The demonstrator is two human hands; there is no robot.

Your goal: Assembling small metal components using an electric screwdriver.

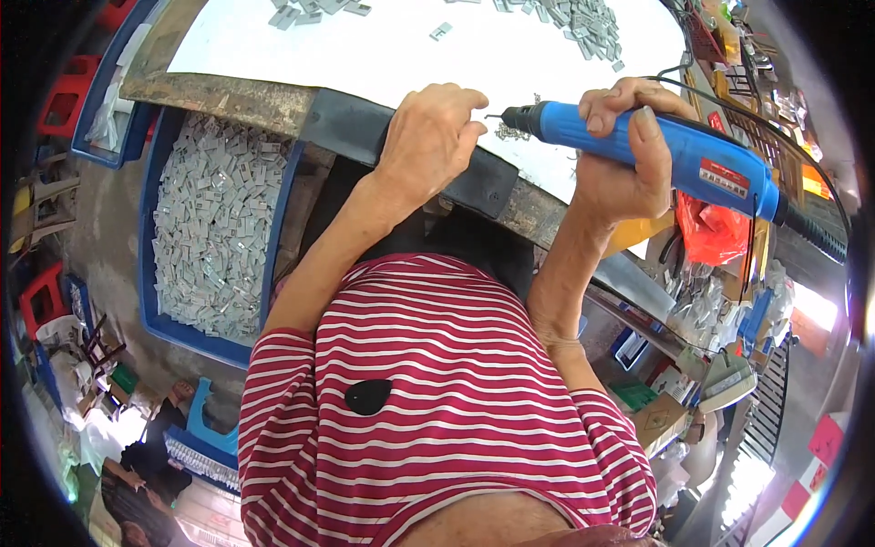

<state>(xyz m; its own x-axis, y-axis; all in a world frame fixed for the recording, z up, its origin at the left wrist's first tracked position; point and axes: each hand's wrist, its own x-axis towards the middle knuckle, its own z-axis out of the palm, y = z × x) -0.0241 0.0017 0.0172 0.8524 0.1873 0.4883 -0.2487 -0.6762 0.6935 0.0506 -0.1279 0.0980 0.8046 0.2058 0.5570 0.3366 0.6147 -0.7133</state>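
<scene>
My right hand (629, 150) is wrapped round a blue electric screwdriver (674, 150), which lies nearly level with its black nose and thin bit toward the left. My left hand (428, 141) is just left of the bit, above the table's near edge, its fingers curled and thumb and index tip close to the bit. Anything in those fingers is too small to make out. Beside the bit, a small heap of screws (512, 132) rests on the white table surface (365, 64), partly hidden by the screwdriver. Farther back lie a pile of small grey metal pieces (583, 23) and one single piece (441, 32).
A blue bin (146, 246) full of similar grey pieces stands left of the table's worn edge. More grey pieces (314, 9) lie at the far left. The screwdriver's black cable (816, 239) runs off right, near a red plastic bag (711, 228). Another person (146, 474) is at lower left.
</scene>
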